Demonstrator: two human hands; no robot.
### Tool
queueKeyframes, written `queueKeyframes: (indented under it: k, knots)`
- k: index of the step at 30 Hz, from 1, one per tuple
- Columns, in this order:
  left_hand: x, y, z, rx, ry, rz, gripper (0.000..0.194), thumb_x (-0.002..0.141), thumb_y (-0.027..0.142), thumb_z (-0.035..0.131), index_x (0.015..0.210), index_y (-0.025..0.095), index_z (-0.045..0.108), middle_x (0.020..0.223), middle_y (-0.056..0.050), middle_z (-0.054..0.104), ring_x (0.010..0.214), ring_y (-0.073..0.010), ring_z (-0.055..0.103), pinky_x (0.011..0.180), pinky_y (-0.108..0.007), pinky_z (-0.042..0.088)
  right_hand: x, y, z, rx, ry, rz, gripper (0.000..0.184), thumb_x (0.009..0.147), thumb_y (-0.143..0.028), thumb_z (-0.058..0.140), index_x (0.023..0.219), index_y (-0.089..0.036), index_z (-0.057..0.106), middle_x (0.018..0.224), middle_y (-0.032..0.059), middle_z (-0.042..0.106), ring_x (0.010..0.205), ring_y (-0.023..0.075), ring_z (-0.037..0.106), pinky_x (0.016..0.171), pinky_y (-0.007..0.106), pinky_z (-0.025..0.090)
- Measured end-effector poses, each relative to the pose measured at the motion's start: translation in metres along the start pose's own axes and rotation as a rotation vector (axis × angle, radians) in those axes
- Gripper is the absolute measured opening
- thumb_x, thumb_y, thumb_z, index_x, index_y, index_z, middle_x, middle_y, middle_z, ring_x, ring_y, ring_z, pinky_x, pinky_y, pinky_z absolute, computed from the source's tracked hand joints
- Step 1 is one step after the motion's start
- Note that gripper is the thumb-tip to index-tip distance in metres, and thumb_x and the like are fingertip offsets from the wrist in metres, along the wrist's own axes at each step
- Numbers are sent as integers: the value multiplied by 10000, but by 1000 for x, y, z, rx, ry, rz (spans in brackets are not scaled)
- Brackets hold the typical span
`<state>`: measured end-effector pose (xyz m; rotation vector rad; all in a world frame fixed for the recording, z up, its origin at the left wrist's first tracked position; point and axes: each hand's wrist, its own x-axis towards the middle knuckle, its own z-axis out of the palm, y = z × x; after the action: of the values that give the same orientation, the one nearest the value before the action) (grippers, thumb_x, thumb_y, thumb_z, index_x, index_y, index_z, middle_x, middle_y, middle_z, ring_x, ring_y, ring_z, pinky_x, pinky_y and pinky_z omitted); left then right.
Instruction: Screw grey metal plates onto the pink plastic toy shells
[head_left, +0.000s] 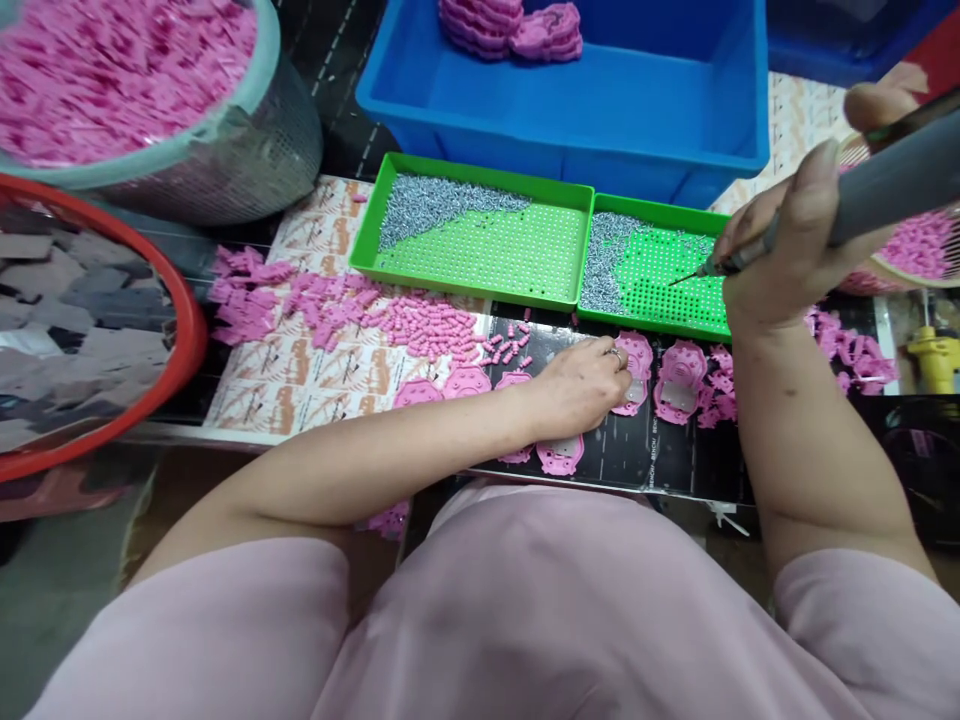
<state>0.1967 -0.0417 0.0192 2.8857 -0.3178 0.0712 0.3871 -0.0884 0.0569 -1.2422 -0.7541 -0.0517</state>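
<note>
My right hand (795, 225) is wrapped round a grey powered screwdriver (892, 175). Its thin bit points left, over the right green tray (654, 324) of small silvery screws (602, 262). Low on the black work surface, my left hand (581, 385) has its fingers curled at the left edge of a pink plastic casing (634, 375) with a metal plate in it; the fingertips are partly hidden. Another pink casing (679, 383) lies just to the right. More casings lie under and around my left forearm, one of them (561, 455) near the front edge.
Behind the trays stands a blue bin (562, 120) holding stacked pink casings (510, 28). A second green tray (465, 290) holds more screws. Small pink pegs (427, 325) are strewn at left. A basket of pink parts (262, 130) and a red-rimmed basket (191, 330) of grey pieces flank the left side.
</note>
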Motion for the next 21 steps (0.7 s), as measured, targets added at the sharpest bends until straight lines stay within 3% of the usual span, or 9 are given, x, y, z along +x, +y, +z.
queueKeyframes:
  k: [2,3,7,11,21]
  knots:
    - [0,0,-1,-3,-9,5,218,916,223,502,883,98,677,927,-122,660,888,-225,553,822,-344,449,2,11,11,-16,165,-149,595,652,-745,624,948,-291,378,373,-156,325,276,88,288,302,280,248]
    - [0,0,-2,-6,-15,4,217,918,220,499,885,100,677,929,-119,661,890,-225,554,825,-345,450,2,13,14,-22,181,-186,557,670,-727,627,927,-290,395,370,-151,335,269,88,297,287,284,242]
    - [1,0,-2,-7,-20,-6,198,912,211,508,891,102,673,920,-115,659,899,-231,558,814,-350,457,0,7,16,19,36,-183,434,750,-640,627,935,-275,481,411,-126,356,286,86,360,289,285,285]
    - [0,0,-1,5,3,9,180,902,207,523,877,101,666,885,-114,654,899,-235,560,803,-347,456,-1,1,14,38,-15,-209,350,766,-596,641,886,-292,517,472,-105,380,294,70,377,312,299,305]
    - [0,0,0,6,-7,-5,192,914,218,512,878,103,663,893,-113,655,906,-228,556,820,-351,456,-3,2,22,-42,18,-202,466,722,-735,569,865,-304,463,415,-122,314,276,86,347,292,305,285]
